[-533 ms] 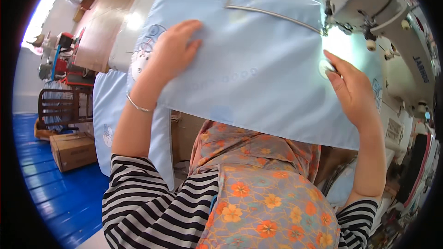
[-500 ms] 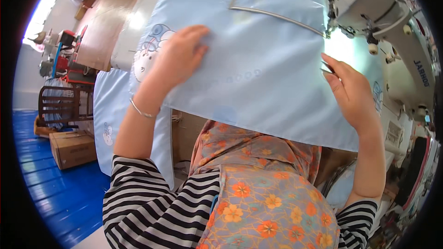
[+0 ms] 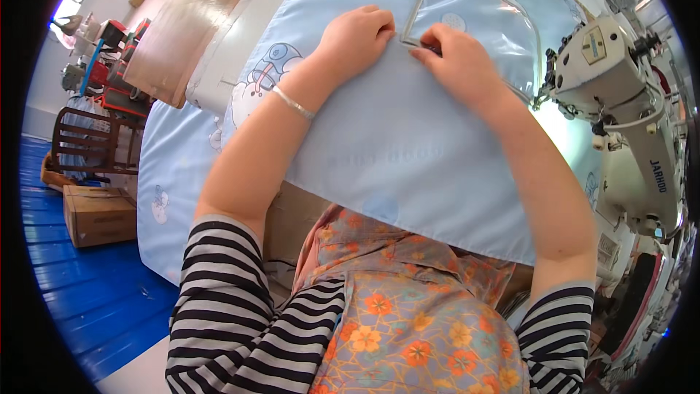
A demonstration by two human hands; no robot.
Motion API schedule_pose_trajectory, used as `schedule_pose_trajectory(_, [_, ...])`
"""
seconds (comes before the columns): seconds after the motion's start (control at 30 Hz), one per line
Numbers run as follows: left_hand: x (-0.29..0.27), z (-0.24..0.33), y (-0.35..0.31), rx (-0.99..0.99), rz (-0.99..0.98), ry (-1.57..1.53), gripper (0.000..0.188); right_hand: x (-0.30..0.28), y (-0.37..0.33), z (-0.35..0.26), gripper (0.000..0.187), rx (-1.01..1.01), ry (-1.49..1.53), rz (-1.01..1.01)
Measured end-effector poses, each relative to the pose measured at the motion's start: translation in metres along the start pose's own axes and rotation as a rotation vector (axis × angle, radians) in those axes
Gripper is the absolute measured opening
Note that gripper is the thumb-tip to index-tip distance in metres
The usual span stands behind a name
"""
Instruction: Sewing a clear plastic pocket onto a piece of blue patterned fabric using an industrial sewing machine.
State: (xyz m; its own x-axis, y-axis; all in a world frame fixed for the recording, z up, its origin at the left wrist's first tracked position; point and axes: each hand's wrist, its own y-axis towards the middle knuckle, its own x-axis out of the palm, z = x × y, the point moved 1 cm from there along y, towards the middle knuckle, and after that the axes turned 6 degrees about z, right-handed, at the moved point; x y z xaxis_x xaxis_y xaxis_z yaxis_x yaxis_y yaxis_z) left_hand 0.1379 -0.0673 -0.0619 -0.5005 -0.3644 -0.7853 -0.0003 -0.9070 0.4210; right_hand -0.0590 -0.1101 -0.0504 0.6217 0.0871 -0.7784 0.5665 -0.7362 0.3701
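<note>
A light-blue printed cloth (image 3: pixel 379 117) is spread before me, with a clear plastic window (image 3: pixel 496 36) edged in grey piping near its far side. My left hand (image 3: pixel 357 40) rests on the cloth left of the window's lower left corner, fingers curled together; what they pinch is too small to make out. At that corner my right hand (image 3: pixel 463 66) is closed around small dark metal thread snips (image 3: pixel 434 49), mostly hidden by the fingers. The window's lower right edge lies by the needle area of a white sewing machine (image 3: pixel 605 66).
The sewing machine's lit head stands at the right. A wooden tabletop (image 3: pixel 197 22) extends at the far left. More blue cloth (image 3: pixel 164 182) hangs over the table's left edge. A cardboard box (image 3: pixel 98 215) and a wooden chair (image 3: pixel 91 138) stand on the blue floor.
My right hand has moved from beside the needle leftward and away to the window's corner, with the snips. My left hand has moved right and farther, its fingers now curled. The view has shifted slightly.
</note>
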Motion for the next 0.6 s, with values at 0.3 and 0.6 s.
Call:
schedule_pose_trajectory(0.3, [-0.002, 0.009, -0.01, 0.074, 0.219, -0.126, 0.003, -0.01, -0.01, 0.004, 0.021, 0.034, 0.096, -0.019])
schedule_pose_trajectory(0.6, [0.001, 0.025, -0.022, 0.159, 0.232, -0.001, 0.008, -0.082, -0.113, 0.013, 0.012, 0.31, 0.179, 0.042])
